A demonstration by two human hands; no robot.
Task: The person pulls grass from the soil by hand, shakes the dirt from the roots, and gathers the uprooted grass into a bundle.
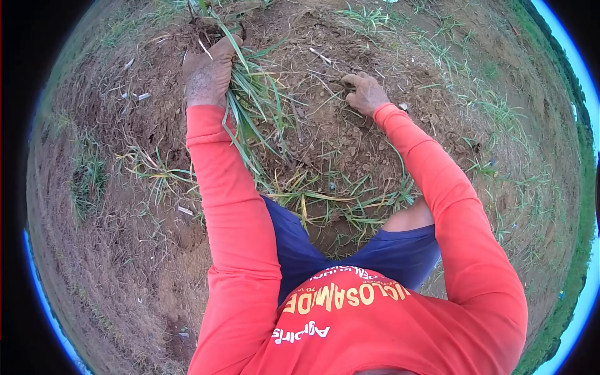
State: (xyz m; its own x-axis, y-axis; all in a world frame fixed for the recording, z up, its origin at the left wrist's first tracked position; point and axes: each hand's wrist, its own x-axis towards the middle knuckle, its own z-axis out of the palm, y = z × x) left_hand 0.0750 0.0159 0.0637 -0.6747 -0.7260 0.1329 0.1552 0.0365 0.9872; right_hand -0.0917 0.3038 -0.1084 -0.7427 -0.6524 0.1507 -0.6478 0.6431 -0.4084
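My left hand [209, 74] is closed around a bunch of long green grass [253, 103] at the upper left. The blades hang down along my left forearm. Dark soil and roots [203, 28] show at the clump's far end, just beyond my fingers. To the right, my right hand [365, 94] is low over the loose brown soil [331, 134]. Its thumb and forefinger are bent and apart, with nothing visible between them; the other fingers are partly hidden.
Loose grass [350, 203] lies in front of my knees. More tufts grow at the left [87, 181] and at the upper right [431, 50]. Small pale bits [185, 210] and dry stalks [320, 56] are scattered over the ground.
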